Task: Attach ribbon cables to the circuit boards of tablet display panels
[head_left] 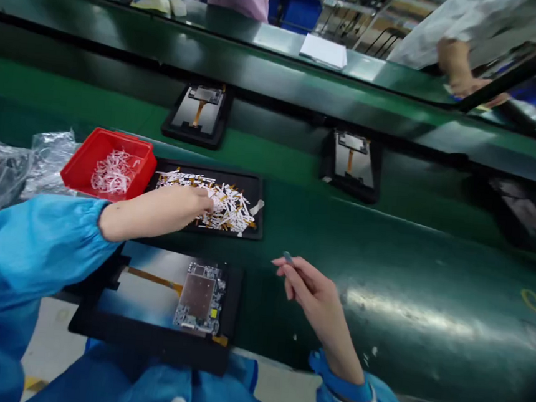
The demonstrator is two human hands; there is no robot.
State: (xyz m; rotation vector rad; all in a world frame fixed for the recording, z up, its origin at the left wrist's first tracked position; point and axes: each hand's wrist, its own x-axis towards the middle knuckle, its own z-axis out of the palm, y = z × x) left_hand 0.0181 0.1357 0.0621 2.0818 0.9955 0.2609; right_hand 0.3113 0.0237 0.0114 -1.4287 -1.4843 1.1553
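Observation:
My left hand (190, 203) reaches over a black tray (195, 173) heaped with small white and orange flex cable strips (230, 207). Its fingers are bent together at the pile, and whatever lies between them is hidden. To the right, above the green bench, my right hand (307, 286) pinches a small blue-grey piece (287, 258) between thumb and forefinger; its exact kind does not show. Nearest to me, an opened tablet (147, 290) rests in a black holder, with a circuit board (197, 298) and an orange ribbon cable (153, 277) exposed.
A red bin (86, 157) of thin white strips stands left of the tray, beside clear plastic bags (49, 157). Two more opened tablets (198, 113) (353, 161) lie on the green belt behind. Across the bench, another person's hand (466, 84) shows near a dark bar.

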